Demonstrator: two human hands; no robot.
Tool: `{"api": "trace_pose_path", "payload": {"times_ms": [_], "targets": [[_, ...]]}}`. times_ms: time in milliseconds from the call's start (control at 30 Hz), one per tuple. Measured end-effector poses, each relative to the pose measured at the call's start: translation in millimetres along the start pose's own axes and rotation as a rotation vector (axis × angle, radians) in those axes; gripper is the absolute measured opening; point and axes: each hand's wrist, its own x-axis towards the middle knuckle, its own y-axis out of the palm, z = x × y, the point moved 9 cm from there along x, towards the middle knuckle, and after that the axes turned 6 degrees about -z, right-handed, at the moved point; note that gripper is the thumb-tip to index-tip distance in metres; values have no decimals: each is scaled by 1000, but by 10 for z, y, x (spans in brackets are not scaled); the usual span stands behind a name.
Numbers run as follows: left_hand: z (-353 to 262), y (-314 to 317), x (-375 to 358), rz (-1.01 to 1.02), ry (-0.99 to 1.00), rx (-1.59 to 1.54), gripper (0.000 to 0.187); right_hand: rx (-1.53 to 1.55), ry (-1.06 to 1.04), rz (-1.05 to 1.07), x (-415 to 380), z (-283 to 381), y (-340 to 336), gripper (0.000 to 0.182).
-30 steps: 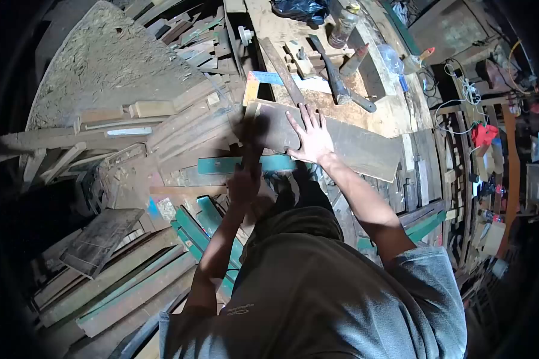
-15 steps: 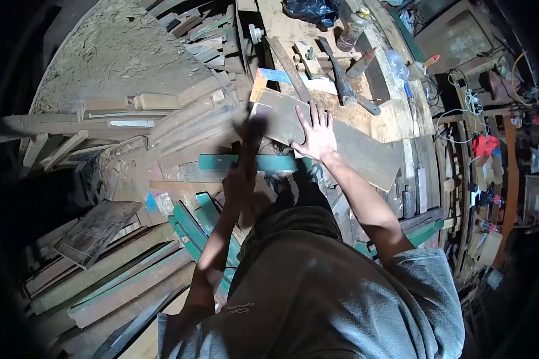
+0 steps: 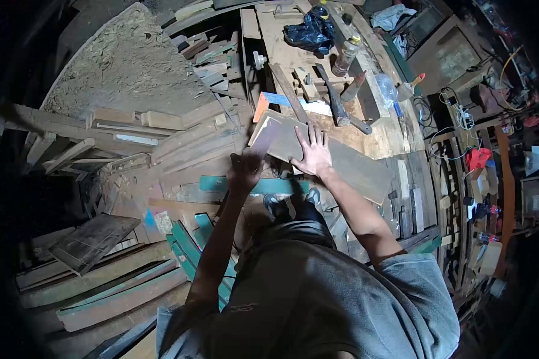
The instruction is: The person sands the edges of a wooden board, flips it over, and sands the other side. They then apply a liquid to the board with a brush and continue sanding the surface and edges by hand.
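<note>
A wide grey-brown board [image 3: 356, 164] lies slanting at the edge of the workbench. My right hand [image 3: 314, 157] is flat on it with the fingers spread. Near the board's left end, my left hand [image 3: 244, 172] is closed, in shadow. A blurred, purplish-brown shape [image 3: 266, 136] reaches from it over the board's end; I cannot make out what it is. Beyond the board are a narrow wooden strip [image 3: 288, 93], a dark long-handled tool [image 3: 335, 102] and a small wooden block tool [image 3: 306, 84].
On the bench [image 3: 395, 128] stand a clear bottle [image 3: 346, 57], a pointed container [image 3: 354, 87] and a black plastic bag [image 3: 310, 33]. A green board [image 3: 245, 184] lies below my left hand. Stacked planks [image 3: 126, 299] fill the lower left. Cables [image 3: 458, 116] hang at the right.
My left hand has come down, and the dark, blurred shape raised above it is now low over the board's end. My right hand stays flat on the board. The view has shifted slightly.
</note>
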Motion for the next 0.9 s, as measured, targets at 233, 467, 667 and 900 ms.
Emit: {"api": "trace_pose_path", "payload": {"times_ms": [233,467,667,900], "targets": [[150,440,-4,360,-179,41,34,-16,6,16,-13,-9,27,113],[45,169,120,267,-213,-15,61,16,0,-9,-17,-12,33,111],[66,-24,-52,373,-142,-154,68,7,-3,33,-11,-3,-12,110],[95,418,180,389,-169,-201,64,6,-13,24,-42,7,51,112]]}}
